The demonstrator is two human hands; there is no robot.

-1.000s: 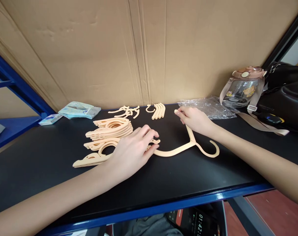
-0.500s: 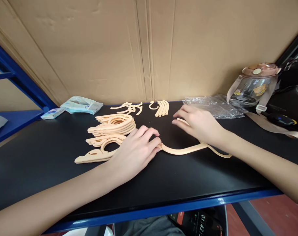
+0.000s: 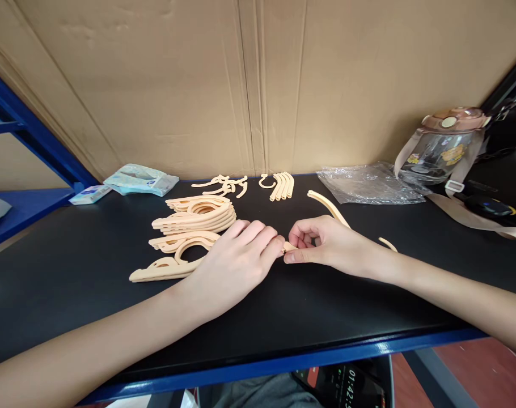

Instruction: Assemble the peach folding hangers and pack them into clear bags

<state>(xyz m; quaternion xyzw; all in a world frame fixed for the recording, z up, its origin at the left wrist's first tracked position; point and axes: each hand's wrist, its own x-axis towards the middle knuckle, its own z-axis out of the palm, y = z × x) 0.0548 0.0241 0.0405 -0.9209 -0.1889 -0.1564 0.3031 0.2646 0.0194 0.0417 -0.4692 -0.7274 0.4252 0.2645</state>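
My right hand point(image 3: 326, 243) pinches a beige plastic folding hanger point(image 3: 289, 247) between thumb and fingertips, near the middle of the table. My left hand point(image 3: 243, 258), closed, meets it from the other side, its fingertips on the hanger's end and hiding the joint there. One curved hanger arm point(image 3: 329, 206) shows beyond my right hand. A small tip also shows past the wrist, while my hand covers the rest. Left of my left hand, partly behind it, lie folded hangers point(image 3: 166, 271) and a stack of similar ones point(image 3: 194, 218).
Farther back lie small jointed hanger parts point(image 3: 226, 186), a hook point(image 3: 265, 182) and several short curved arms point(image 3: 282, 187). A clear plastic bag point(image 3: 368, 184), a strapped water bottle point(image 3: 443, 150) and a black bag stand right. Tissue packs point(image 3: 141, 181) lie back left. The blue table edge point(image 3: 283, 362) runs in front.
My right hand has come down and left from above the hanger and now pinches its end beside my left fingertips. My left hand has barely moved.
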